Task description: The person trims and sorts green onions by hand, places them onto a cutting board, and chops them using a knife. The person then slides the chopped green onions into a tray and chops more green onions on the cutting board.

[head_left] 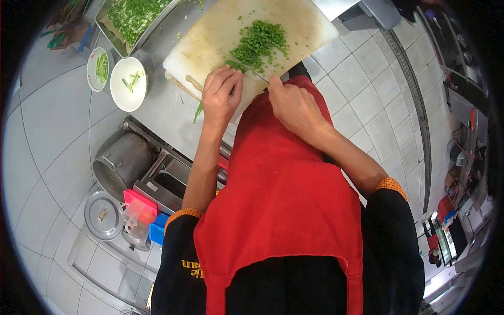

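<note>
A white cutting board (210,31) lies on the steel counter with a pile of finely chopped scallions (262,41) on it. My left hand (223,94) rests at the board's near edge, fingers curled over a bunch of scallions (198,112); their long green ends stick out on the left, and the rest is hidden under the hand. My right hand (294,105) is closed around a knife (251,69), whose thin blade lies across the cut scallions just beside my left fingertips. The knife's handle is hidden in my fist.
At the back left stands a metal tray (126,51) full of chopped scallions. Beside it are a white bowl (121,97) with a few cut pieces and a smaller bowl (91,71) with green strips. A large metal pot (113,168) sits below the counter's left side.
</note>
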Demonstrator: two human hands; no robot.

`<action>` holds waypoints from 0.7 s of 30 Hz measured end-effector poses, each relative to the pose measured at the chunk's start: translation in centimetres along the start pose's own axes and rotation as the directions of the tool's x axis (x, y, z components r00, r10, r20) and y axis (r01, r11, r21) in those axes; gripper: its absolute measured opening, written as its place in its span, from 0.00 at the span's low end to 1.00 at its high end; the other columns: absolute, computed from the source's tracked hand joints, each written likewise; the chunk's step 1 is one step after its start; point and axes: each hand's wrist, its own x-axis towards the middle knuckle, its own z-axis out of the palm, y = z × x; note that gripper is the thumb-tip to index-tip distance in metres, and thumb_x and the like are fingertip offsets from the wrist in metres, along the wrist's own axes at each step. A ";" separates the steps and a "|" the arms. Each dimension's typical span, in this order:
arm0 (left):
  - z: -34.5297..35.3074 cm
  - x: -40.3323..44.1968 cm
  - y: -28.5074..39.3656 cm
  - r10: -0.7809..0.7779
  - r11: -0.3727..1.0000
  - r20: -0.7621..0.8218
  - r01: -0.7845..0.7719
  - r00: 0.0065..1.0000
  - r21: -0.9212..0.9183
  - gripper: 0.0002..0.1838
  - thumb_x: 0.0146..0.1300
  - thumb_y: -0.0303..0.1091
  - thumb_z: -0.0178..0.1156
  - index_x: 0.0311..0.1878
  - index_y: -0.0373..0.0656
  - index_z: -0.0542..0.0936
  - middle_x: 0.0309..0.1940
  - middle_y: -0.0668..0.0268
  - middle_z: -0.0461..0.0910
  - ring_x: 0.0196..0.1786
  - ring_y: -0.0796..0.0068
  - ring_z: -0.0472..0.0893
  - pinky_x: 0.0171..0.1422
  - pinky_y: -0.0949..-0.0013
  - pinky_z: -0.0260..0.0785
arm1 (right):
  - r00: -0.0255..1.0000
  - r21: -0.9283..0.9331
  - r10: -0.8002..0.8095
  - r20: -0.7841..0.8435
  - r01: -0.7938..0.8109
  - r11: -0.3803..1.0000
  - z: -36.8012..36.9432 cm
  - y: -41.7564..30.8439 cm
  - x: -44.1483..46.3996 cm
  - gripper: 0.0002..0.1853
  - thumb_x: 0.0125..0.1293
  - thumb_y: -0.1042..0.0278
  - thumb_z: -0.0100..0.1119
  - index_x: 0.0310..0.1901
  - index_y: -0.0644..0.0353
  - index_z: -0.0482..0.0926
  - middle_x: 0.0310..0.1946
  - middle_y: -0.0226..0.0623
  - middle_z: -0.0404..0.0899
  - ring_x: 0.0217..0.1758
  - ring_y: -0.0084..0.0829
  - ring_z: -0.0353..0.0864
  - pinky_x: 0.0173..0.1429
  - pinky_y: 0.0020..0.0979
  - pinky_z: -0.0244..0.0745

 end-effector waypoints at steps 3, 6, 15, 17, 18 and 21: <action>-0.1 -0.1 0.1 -0.030 0.999 0.008 0.031 1.000 -0.019 0.10 0.48 0.19 0.72 0.34 0.40 0.85 0.36 0.63 0.82 0.44 0.62 0.83 0.47 0.64 0.78 | 1.000 -0.090 0.003 0.030 0.000 0.996 0.4 -0.2 -0.1 0.08 0.68 0.70 0.49 0.43 0.63 0.65 0.23 0.56 0.80 0.28 0.60 0.82 0.31 0.56 0.78; 0.1 -0.2 0.0 -0.038 0.999 -0.007 0.037 0.999 -0.025 0.09 0.48 0.19 0.72 0.34 0.40 0.85 0.36 0.63 0.82 0.44 0.62 0.84 0.47 0.64 0.78 | 0.997 -0.119 0.019 0.081 -0.009 0.993 0.3 -0.5 -0.1 0.07 0.68 0.71 0.48 0.43 0.63 0.65 0.23 0.56 0.80 0.28 0.58 0.83 0.31 0.55 0.78; 0.4 -0.4 -0.4 -0.060 0.997 -0.010 0.060 0.998 -0.057 0.09 0.49 0.19 0.72 0.35 0.39 0.86 0.37 0.64 0.84 0.44 0.62 0.84 0.48 0.64 0.78 | 1.000 -0.267 0.009 -0.027 -0.016 0.964 2.0 -0.5 0.7 0.03 0.66 0.73 0.48 0.37 0.60 0.66 0.18 0.48 0.79 0.23 0.47 0.85 0.24 0.46 0.80; 0.6 -0.5 -0.5 -0.060 0.996 -0.027 0.058 0.998 -0.070 0.10 0.48 0.19 0.72 0.35 0.39 0.86 0.37 0.64 0.84 0.43 0.63 0.83 0.49 0.64 0.79 | 0.999 -0.254 -0.002 -0.051 -0.011 0.967 2.9 -0.5 1.4 0.03 0.67 0.72 0.48 0.38 0.60 0.65 0.19 0.48 0.79 0.23 0.50 0.84 0.23 0.49 0.79; 0.5 -0.4 -0.5 -0.056 0.996 -0.021 0.054 0.998 -0.072 0.10 0.48 0.19 0.72 0.35 0.39 0.86 0.37 0.64 0.84 0.43 0.63 0.83 0.49 0.64 0.79 | 0.997 -0.245 -0.013 -0.076 -0.006 0.970 3.2 -0.4 1.5 0.04 0.67 0.72 0.48 0.39 0.61 0.65 0.19 0.49 0.79 0.23 0.54 0.83 0.23 0.51 0.77; 0.5 -0.3 -0.4 -0.053 0.997 -0.011 0.052 0.999 -0.055 0.10 0.48 0.19 0.72 0.35 0.40 0.86 0.36 0.65 0.84 0.42 0.63 0.83 0.48 0.65 0.78 | 0.994 -0.258 -0.010 -0.111 -0.020 0.966 3.2 -0.3 0.7 0.03 0.66 0.72 0.49 0.36 0.58 0.67 0.19 0.46 0.80 0.24 0.47 0.85 0.24 0.47 0.80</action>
